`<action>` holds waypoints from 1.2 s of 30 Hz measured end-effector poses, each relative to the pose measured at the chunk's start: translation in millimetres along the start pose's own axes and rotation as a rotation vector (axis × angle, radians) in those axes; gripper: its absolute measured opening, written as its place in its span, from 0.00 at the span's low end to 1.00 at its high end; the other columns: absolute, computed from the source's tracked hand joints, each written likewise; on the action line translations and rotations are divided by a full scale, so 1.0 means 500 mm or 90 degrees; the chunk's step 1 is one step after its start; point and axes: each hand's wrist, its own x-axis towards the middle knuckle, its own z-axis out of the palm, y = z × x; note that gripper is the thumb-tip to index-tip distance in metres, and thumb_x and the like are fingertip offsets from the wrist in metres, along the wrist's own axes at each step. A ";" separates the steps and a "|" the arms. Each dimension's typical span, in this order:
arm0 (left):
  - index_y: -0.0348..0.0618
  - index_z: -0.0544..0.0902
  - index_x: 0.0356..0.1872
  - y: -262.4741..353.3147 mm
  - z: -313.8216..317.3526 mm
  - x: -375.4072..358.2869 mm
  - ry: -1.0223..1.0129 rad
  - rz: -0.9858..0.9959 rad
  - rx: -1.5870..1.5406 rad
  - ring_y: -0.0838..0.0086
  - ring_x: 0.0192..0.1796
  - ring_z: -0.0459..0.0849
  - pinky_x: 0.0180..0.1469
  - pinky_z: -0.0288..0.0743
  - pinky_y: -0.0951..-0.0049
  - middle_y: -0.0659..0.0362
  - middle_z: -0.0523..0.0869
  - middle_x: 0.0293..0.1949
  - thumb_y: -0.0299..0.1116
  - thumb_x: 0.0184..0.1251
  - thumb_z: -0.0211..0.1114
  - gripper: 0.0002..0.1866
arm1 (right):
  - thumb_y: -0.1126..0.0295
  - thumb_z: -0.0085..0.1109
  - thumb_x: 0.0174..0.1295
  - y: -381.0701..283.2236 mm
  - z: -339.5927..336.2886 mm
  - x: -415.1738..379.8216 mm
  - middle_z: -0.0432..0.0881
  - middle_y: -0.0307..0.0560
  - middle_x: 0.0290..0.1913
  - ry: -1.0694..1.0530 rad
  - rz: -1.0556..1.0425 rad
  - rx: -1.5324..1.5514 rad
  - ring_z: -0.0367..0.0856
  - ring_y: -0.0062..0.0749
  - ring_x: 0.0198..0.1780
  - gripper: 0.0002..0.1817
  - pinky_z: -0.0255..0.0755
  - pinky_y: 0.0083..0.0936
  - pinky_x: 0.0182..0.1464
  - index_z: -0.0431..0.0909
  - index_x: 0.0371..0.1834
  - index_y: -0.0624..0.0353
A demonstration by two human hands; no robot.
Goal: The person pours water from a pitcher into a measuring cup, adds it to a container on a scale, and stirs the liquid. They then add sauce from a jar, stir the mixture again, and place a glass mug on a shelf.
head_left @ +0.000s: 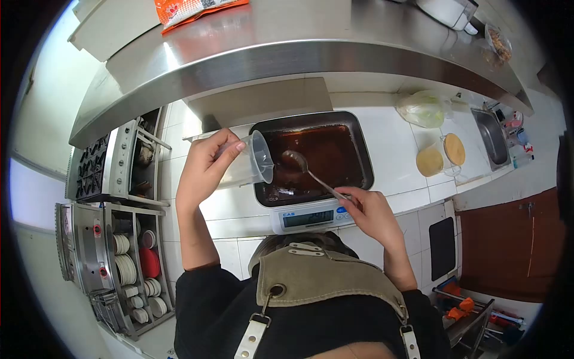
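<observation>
My left hand (210, 166) is closed on a clear plastic measuring jug (255, 160), which tips to the right over the left side of a dark rectangular pan (366, 152). Whether anything is flowing from the jug I cannot make out. Dark reddish-brown liquid (335, 146) lies in the pan. My right hand (372, 214) grips the handle of a metal spoon (315, 178), and its bowl is over the liquid near the middle of the pan. Beneath the pan's near edge is a white CAS digital scale (306, 218) with a lit display.
A steel shelf (299, 57) runs above the counter. Cabbage (421, 109) in plastic, a container of yellowish contents (430, 160) and a round wooden-coloured lid (454, 149) stand right, before a sink (490, 137). At left are a stove (92, 167) and a rack of plates (126, 269).
</observation>
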 end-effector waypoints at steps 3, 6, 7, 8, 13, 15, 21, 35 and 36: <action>0.36 0.74 0.26 0.005 0.001 0.002 -0.012 0.018 0.010 0.83 0.21 0.59 0.23 0.53 0.79 0.64 0.65 0.15 0.35 0.64 0.61 0.13 | 0.70 0.56 0.59 0.000 -0.022 -0.019 0.74 0.51 0.18 -0.047 0.012 -0.018 0.73 0.43 0.19 0.12 0.65 0.31 0.25 0.80 0.45 0.56; 0.35 0.74 0.27 0.031 -0.008 0.001 -0.070 -0.024 0.051 0.83 0.24 0.61 0.26 0.55 0.79 0.65 0.68 0.19 0.33 0.65 0.59 0.12 | 0.71 0.56 0.58 -0.007 -0.061 -0.038 0.74 0.50 0.16 -0.053 0.054 -0.064 0.73 0.41 0.18 0.12 0.65 0.31 0.25 0.81 0.44 0.56; 0.35 0.74 0.27 0.034 -0.009 0.001 -0.070 -0.023 0.052 0.83 0.24 0.61 0.26 0.55 0.79 0.65 0.68 0.19 0.33 0.65 0.59 0.12 | 0.71 0.56 0.58 -0.004 -0.070 -0.043 0.74 0.50 0.16 -0.052 0.053 -0.063 0.73 0.41 0.18 0.12 0.65 0.31 0.25 0.81 0.44 0.56; 0.35 0.74 0.27 0.037 -0.009 0.002 -0.065 0.000 0.052 0.82 0.22 0.60 0.24 0.55 0.78 0.63 0.67 0.17 0.34 0.65 0.60 0.12 | 0.72 0.56 0.57 0.000 -0.078 -0.048 0.73 0.50 0.16 -0.032 0.046 -0.065 0.72 0.40 0.18 0.12 0.64 0.30 0.24 0.81 0.44 0.56; 0.34 0.75 0.26 0.052 -0.011 0.005 -0.062 0.037 0.084 0.80 0.19 0.60 0.22 0.57 0.77 0.60 0.67 0.14 0.33 0.63 0.61 0.12 | 0.74 0.57 0.56 0.024 -0.091 -0.055 0.66 0.43 0.13 0.067 0.048 -0.062 0.59 0.22 0.16 0.11 0.56 0.23 0.21 0.82 0.42 0.60; 0.34 0.75 0.27 0.053 -0.010 0.005 -0.057 0.034 0.108 0.78 0.18 0.61 0.22 0.58 0.76 0.58 0.68 0.14 0.34 0.63 0.61 0.12 | 0.74 0.57 0.56 0.023 -0.092 -0.053 0.67 0.44 0.13 0.083 0.071 -0.060 0.59 0.23 0.16 0.10 0.56 0.24 0.21 0.82 0.41 0.61; 0.34 0.74 0.27 0.060 -0.002 0.005 -0.077 0.072 0.148 0.78 0.19 0.61 0.22 0.56 0.75 0.59 0.66 0.14 0.34 0.62 0.61 0.12 | 0.67 0.56 0.54 0.038 -0.100 -0.035 0.74 0.53 0.15 0.071 0.141 -0.159 0.75 0.39 0.18 0.12 0.66 0.31 0.26 0.82 0.36 0.62; 0.39 0.77 0.25 0.079 0.020 -0.008 -0.170 0.306 0.319 0.61 0.21 0.76 0.27 0.68 0.69 0.53 0.80 0.22 0.36 0.55 0.67 0.11 | 0.69 0.51 0.58 0.061 -0.085 -0.004 0.75 0.55 0.16 0.204 0.108 -0.198 0.73 0.39 0.17 0.11 0.65 0.31 0.24 0.76 0.29 0.68; 0.39 0.77 0.25 0.072 0.018 -0.012 -0.169 0.305 0.320 0.61 0.21 0.76 0.27 0.68 0.69 0.53 0.80 0.22 0.36 0.55 0.67 0.11 | 0.69 0.51 0.58 0.071 -0.084 0.001 0.75 0.55 0.16 0.202 0.108 -0.198 0.73 0.39 0.17 0.11 0.65 0.31 0.24 0.76 0.29 0.68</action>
